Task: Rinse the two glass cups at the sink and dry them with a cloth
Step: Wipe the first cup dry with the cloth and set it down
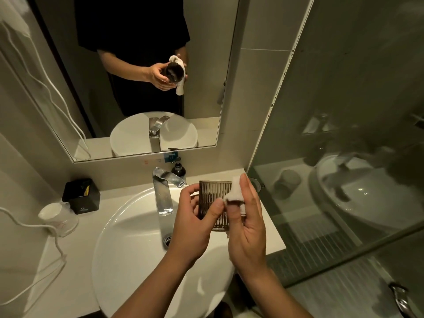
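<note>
Closely around a ribbed glass cup (213, 196) the fingers (190, 191) of the left hand (195, 226) are curled. Its thumb is laid on the near side of the glass, so the cup is gripped from both sides. Just right of this thumb a white cloth (234, 195) is pinched by the right hand (249, 228). The cloth is pressed against the right side of the cup, with the thumb bent under it and the other fingers stretched up behind it.

The cup is held in the air, above the right edge of a white sink (128, 237). Under the left wrist the drain (168, 241) is partly seen. Left of the left fingers a metal tap (163, 193) is placed, and behind it a dark soap bottle (179, 171). Behind the right fingers a round rim (258, 184) is partly hidden on the counter; what it is cannot be told.

Farther left a black box (81, 196) and a wrapped cup (58, 218) are placed, with a white cord (27, 223) lying by them. Above the tap, the hands, cup and cloth are shown again in a mirror (206, 99). At the far right a glass wall (344, 111) is seen.
</note>
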